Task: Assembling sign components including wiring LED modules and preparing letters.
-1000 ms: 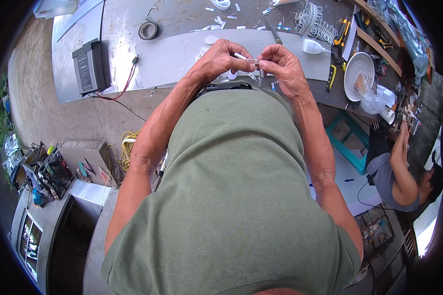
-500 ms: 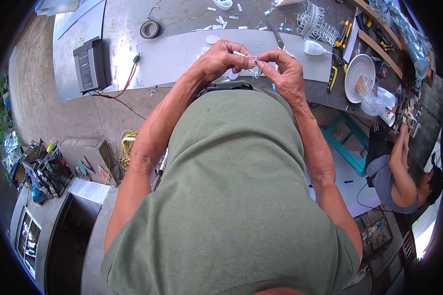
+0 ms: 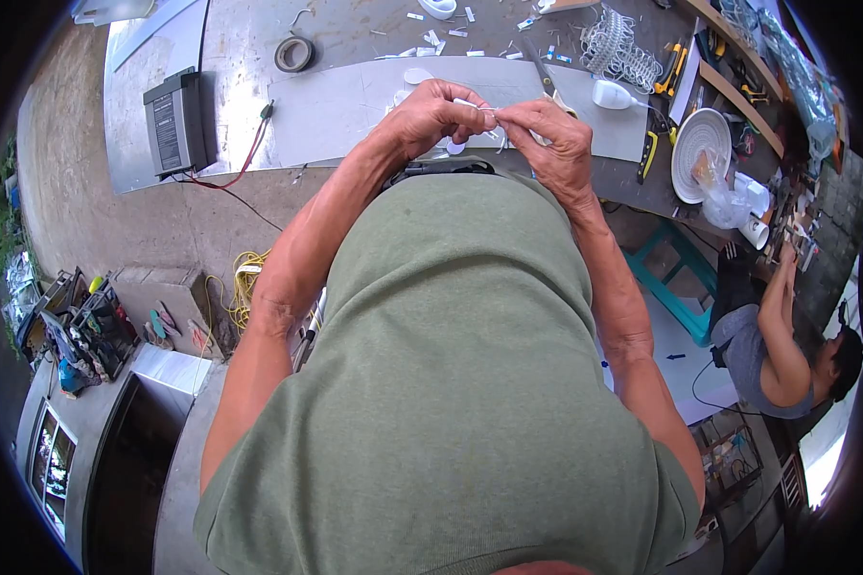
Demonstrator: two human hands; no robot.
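We found the left hand pinching the thin white piece between thumb and forefinger, above the pale sheet near the front edge of the counter. Compared with one second earlier, the right hand had its forefinger less curled and its fingertips brought up against the left ones, and we noted its fingers pinched on the piece's far end, with the exact contact too small to tell. We observed the tape roll and white bottle unmoved on the counter.
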